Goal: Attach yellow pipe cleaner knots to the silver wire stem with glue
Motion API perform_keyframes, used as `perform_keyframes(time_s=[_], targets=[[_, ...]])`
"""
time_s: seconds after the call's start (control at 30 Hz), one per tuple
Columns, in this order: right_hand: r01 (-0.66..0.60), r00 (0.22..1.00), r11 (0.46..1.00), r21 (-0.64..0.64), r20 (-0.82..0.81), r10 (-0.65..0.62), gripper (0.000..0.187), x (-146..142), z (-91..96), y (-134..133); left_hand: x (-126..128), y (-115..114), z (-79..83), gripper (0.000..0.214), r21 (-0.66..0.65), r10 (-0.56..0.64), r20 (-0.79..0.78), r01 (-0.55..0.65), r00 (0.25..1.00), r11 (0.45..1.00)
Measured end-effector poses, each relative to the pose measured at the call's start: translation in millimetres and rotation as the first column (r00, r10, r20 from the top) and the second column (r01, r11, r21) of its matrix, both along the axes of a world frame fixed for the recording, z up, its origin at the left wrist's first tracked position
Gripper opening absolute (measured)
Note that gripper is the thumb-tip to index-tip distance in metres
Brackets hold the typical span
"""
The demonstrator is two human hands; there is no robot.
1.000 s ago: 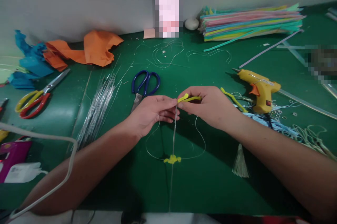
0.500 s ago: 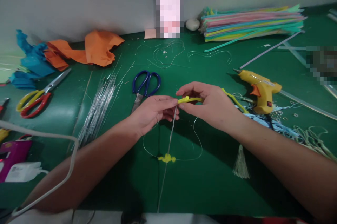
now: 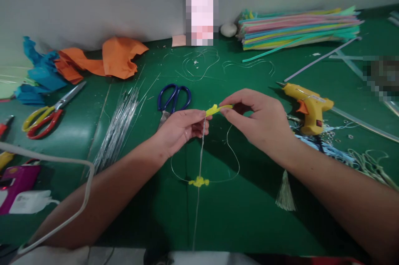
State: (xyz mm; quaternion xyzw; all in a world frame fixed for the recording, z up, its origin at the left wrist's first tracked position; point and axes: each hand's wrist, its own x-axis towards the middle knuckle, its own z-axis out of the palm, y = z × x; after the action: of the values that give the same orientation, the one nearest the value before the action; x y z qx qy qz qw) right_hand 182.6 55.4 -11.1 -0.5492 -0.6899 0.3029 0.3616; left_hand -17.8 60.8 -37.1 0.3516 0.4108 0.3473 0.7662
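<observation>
Yellow cluster (image 3: 198, 182) looked done; beyond it, L hand (image 3: 182, 127) pinched wire (image 3: 202, 148), R hand (image 3: 263, 117) pinched yellow strip (image 3: 212, 111), prob. unfinished.

- The right hand (image 3: 264, 117) has pulled away from the left hand (image 3: 179, 130) and risen, leaving a wider gap between their fingertips in the centre of the frame.
- The thin, bright yellow pipe-cleaner-like strip (image 3: 213, 110) now bridges that gap; its loose length, earlier visible right of the right hand, is out of view.
- The left fingertips have moved slightly up and left.
- The small, lumpy yellow cluster (image 3: 198, 182), below centre, is higher and further left than at first.
- Beneath it, the thin pale wire (image 3: 195, 217) tilts left, less than half a second ago.
</observation>
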Motion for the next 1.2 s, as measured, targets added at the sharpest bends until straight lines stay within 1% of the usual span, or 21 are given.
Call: perform_keyframes(time_s=[0.1,0.17,0.23,0.33,0.47,0.57,0.63,0.73,0.83,0.97,1.03,1.1,1.17,1.2], targets=[[-0.05,0.997,0.988,0.147,0.074,0.039,0.011,2,-0.5,-2,2,-1,1.5,0.02,0.013,-0.01,-0.033,0.01,0.999,1.0],[-0.071,0.993,0.978,0.196,0.103,0.051,0.013,2,0.5,-3,3,-3,2.6,0.02,0.024,-0.01,-0.056,0.012,0.998,1.0],[-0.081,0.993,0.975,0.208,0.104,0.061,0.013,1,2.1,-4,5,-3,3.5,0.019,0.026,-0.004,-0.081,0.006,0.997,1.0],[-0.061,0.997,0.987,0.147,0.053,0.053,0.011,-2,4.5,-5,9,-4,4.5,0.019,0.044,-0.004,-0.134,0.01,0.991,0.999],[-0.015,0.999,1.0,0.007,-0.048,0.015,0.005,-5,6.2,-3,12,-6,5.1,0.021,0.115,-0.017,-0.197,0.04,0.98,0.993],[-0.028,0.984,0.991,-0.127,-0.176,0.005,0.008,-5,7.0,0,13,-8,5.2,0.021,0.15,-0.02,-0.219,0.054,0.976,0.987],[-0.054,0.967,0.98,-0.19,-0.254,0.004,0.011,-5,7.6,1,14,-8,5.9,0.018,0.167,-0.012,-0.227,0.051,0.974,0.985],[-0.076,0.96,0.977,-0.201,-0.281,0.017,0.012,-8,9.0,0,17,-10,8.3,0.015,0.213,-0.003,-0.266,0.062,0.964,0.975],[-0.091,0.973,0.982,-0.165,-0.225,0.052,0.012,-12,10.8,-2,18,-12,9.7,0.013,0.266,0.004,-0.322,0.086,0.947,0.96],[-0.132,0.975,0.982,-0.136,-0.199,0.103,0.011,-16,11.6,-4,18,-14,8.2,0.012,0.305,0.025,-0.328,0.081,0.944,0.949],[-0.14,0.967,0.979,-0.148,-0.232,0.103,0.01,-16,10.5,-3,18,-14,7.7,0.01,0.314,0.061,-0.324,0.047,0.944,0.948],[-0.124,0.947,0.98,-0.157,-0.315,0.069,0.011,-15,8.4,-2,16,-12,7.8,0.01,0.331,0.125,-0.307,-0.017,0.943,0.943],[-0.081,0.908,0.982,-0.173,-0.42,0.001,0.026,-14,5.5,0,15,-10,8.5,0.01,0.352,0.206,-0.27,-0.103,0.94,0.93],[-0.068,0.888,0.977,-0.203,-0.459,-0.034,0.032,-13,4.0,2,15,-9,8.7,0.01,0.359,0.249,-0.247,-0.15,0.936,0.921]])
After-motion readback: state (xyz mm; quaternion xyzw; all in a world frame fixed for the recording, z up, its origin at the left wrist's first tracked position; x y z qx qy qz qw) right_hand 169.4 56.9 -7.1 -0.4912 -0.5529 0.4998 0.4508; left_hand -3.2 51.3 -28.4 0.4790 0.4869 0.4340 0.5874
